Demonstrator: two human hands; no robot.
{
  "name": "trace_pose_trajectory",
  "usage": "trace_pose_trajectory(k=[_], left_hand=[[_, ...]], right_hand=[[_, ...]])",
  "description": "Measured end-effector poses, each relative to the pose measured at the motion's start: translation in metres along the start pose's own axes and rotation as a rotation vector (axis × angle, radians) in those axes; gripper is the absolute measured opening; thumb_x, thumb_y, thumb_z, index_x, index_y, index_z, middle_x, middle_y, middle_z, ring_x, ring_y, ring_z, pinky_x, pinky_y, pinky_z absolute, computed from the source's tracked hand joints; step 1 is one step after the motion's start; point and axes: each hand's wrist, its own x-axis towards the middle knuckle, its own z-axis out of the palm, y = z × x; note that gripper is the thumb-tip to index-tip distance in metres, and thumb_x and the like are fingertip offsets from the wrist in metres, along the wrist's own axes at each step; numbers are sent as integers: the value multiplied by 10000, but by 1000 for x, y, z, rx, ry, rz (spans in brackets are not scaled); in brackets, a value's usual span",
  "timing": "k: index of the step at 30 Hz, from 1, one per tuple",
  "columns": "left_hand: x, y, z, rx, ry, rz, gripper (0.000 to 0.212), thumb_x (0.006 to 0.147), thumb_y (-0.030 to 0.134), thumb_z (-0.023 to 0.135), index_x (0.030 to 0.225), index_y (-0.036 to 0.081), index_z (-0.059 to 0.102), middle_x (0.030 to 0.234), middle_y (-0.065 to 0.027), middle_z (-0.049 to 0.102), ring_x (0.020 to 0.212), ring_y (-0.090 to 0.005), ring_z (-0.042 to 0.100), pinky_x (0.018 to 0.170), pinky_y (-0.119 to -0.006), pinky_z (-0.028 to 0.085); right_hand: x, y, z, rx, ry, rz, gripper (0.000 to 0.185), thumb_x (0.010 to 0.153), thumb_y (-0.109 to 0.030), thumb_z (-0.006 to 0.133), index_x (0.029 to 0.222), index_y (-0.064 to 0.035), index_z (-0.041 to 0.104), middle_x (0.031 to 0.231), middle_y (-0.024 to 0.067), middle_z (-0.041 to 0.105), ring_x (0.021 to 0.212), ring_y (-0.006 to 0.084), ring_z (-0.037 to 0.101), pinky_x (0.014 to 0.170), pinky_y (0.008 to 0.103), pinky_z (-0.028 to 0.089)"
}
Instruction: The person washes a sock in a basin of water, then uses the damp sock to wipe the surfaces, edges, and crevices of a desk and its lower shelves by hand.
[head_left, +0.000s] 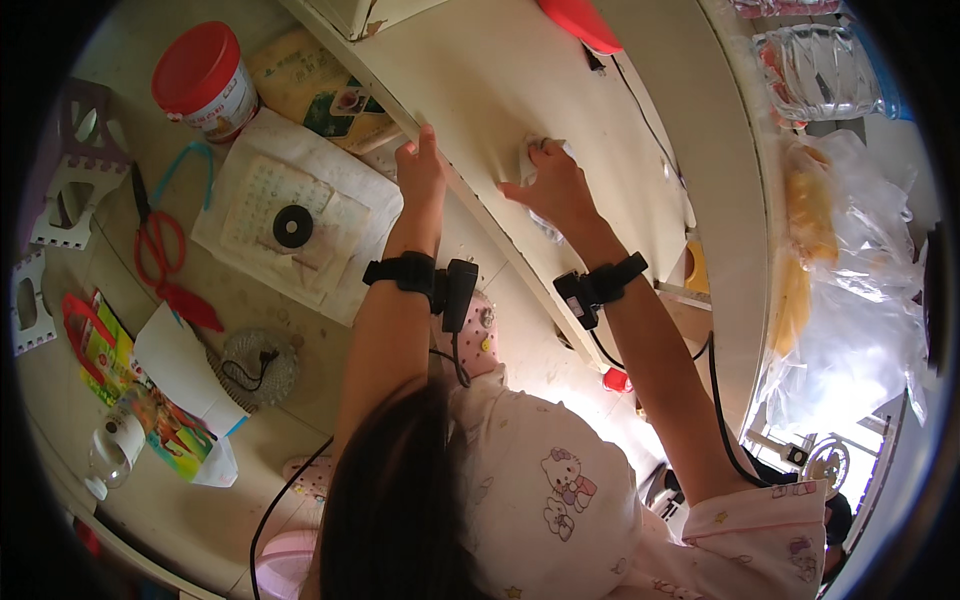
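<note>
My right hand (556, 184) presses a crumpled white cloth or tissue (534, 154) against a cream-coloured shelf board (480, 75). The thumb is spread to the side, and part of the white wad shows below the palm. My left hand (422, 176) is curled at the board's front edge (487, 229) and seems to grip it, though some fingers are hidden. Each wrist wears a black strap with a small device and a cable. A red object (585, 22) and a black plug (594, 60) on a cord are on the shelf, beyond my right hand.
On the floor at left are a red-lidded tub (199, 79), papers with a black disc (292, 226), red-handled scissors (159, 247), a glass dish (262, 364), a plastic bottle (116, 446) and a folding stool (75, 165). Plastic bags (855, 300) and a large clear bottle (821, 71) lie at right.
</note>
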Motion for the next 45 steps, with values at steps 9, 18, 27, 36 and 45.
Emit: trace_pose_trajectory(k=[9,18,27,36,45], left_hand=[[-2,0,4,15,50,1,671,838,548,478,1158,-41,443,966,-105,553,836,-175,514,758,-337,416],[8,-2,1,74,-1,-22,668,833,529,484,1125,-71,446,996,-189,545,928,-265,514,812,-353,414],[5,3,-3,121,-17,-20,697,825,525,487,1153,-85,410,1101,-247,521,1029,-317,514,860,-374,414],[-2,9,-1,59,6,-17,705,819,534,492,1143,-88,420,1111,-237,517,1031,-301,513,863,-369,412],[-1,6,-2,94,-27,-14,706,826,522,491,1163,-93,410,1106,-241,524,1038,-313,512,872,-366,407]], right_hand=[[2,-3,1,-6,6,46,600,624,-387,705,1006,59,583,1042,195,527,942,307,553,803,354,462],[5,0,2,27,29,34,538,626,-362,697,949,56,593,998,188,541,904,313,564,789,361,467],[-1,-7,2,-38,34,11,534,660,-396,644,977,30,593,1072,194,520,936,327,565,822,375,464],[9,2,1,-33,-42,4,567,654,-400,639,1015,33,578,1121,194,495,937,327,564,801,371,476],[2,4,4,-40,25,-45,566,648,-385,648,1034,22,572,1109,189,504,936,332,565,796,371,479]])
